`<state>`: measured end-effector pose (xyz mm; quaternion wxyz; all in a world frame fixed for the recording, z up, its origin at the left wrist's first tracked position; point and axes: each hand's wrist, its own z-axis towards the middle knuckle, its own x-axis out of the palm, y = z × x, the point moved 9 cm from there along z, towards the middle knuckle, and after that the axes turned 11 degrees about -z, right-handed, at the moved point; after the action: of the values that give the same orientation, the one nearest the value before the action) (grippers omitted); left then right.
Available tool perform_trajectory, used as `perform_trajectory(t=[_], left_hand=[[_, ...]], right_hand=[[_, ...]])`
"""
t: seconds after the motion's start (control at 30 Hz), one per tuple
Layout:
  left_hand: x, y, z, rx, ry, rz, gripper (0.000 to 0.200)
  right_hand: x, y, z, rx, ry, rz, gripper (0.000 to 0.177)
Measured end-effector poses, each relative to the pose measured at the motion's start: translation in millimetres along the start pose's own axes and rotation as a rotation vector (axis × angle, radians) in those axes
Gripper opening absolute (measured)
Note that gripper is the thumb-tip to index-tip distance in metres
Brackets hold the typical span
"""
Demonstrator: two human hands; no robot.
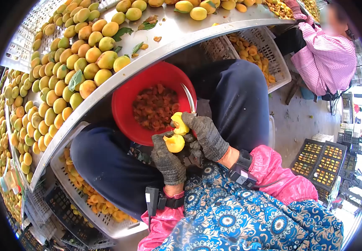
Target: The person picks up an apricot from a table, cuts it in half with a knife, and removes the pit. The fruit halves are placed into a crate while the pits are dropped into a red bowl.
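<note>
Both of my hands wear dark grey knitted gloves and meet above the near edge of a red basin [122, 104]. My left hand [167, 163] is closed on a yellow fruit half [174, 143], its cut side showing. In my right hand [206, 136] is another yellow fruit half [180, 124], close against the first. A curved metal blade [188, 97] rises from beside my right fingers over the basin; its handle is hidden. Small brown-orange pieces [155, 106] lie in the basin.
A metal-edged table [168, 35] heaped with whole fruit [93, 54] curves ahead and left. White crates [275, 50] of fruit halves flank my knees. A co-worker in a pink checked top [327, 58] sits at the right. Black trays [321, 161] stand on the floor.
</note>
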<state>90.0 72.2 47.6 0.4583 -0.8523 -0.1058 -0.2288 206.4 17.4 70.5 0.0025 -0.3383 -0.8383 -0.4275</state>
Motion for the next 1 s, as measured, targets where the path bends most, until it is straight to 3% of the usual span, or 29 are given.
perform_trajectory(t=[0.07, 0.1, 0.17, 0.23, 0.3, 0.4, 0.5, 0.57, 0.6, 0.63, 0.67, 0.73, 0.77, 0.8, 0.83, 0.93, 1.0], left_hand=[[6, 6, -8, -0.183, -0.069, -0.184, 0.046], [7, 4, -9, -0.18, -0.067, -0.186, 0.046], [22, -18, -13, 0.052, 0.13, 0.219, 0.039], [22, -12, -13, -0.026, 0.182, 0.199, 0.032], [20, -2, -12, -0.105, 0.232, 0.18, 0.026], [18, -2, -9, 0.004, 0.265, 0.291, 0.022], [23, -11, -10, 0.039, 0.262, 0.339, 0.023], [25, -3, -16, -0.217, 0.238, 0.123, 0.023], [28, -7, -18, -0.18, 0.232, 0.156, 0.022], [27, -13, -18, -0.121, 0.2, 0.199, 0.021], [31, -22, -18, -0.031, 0.225, 0.239, 0.018], [35, -34, -16, 0.056, 0.303, 0.381, 0.014], [37, -38, -18, 0.042, 0.31, 0.308, 0.016], [39, -54, -27, 0.051, 0.357, 0.344, 0.017], [44, -62, -32, 0.075, 0.418, 0.376, 0.017], [41, -94, -45, 0.121, 0.405, 0.306, 0.023], [34, -128, -56, 0.096, 0.341, 0.249, 0.027]], right_hand=[[-3, 0, 3, -0.051, -0.045, -0.083, 0.039], [-6, 4, 4, -0.098, -0.094, -0.164, 0.039], [-4, 10, 2, -0.14, -0.117, -0.177, 0.04], [-8, 14, 1, -0.182, -0.143, -0.188, 0.04], [-8, 3, 5, -0.057, -0.044, -0.059, 0.041], [5, 12, -11, 0.048, 0.122, 0.142, 0.043], [11, 18, -12, 0.025, 0.227, 0.207, 0.044], [9, 11, -12, 0.011, 0.36, 0.328, 0.042], [25, 18, -17, 0.013, 0.505, 0.449, 0.039], [4, 20, -12, -0.078, 0.142, 0.212, 0.039], [-7, 13, -5, -0.146, 0.177, 0.274, 0.039], [-12, 22, -9, -0.135, -0.089, 0.164, 0.044], [5, 25, -10, -0.108, 0.223, 0.224, 0.048], [7, 36, -19, -0.103, 0.027, 0.082, 0.049], [9, 39, -21, -0.108, 0.065, 0.088, 0.048], [-1, 43, -22, -0.209, -0.109, -0.021, 0.043], [7, 50, -30, -0.243, -0.101, -0.08, 0.043]])
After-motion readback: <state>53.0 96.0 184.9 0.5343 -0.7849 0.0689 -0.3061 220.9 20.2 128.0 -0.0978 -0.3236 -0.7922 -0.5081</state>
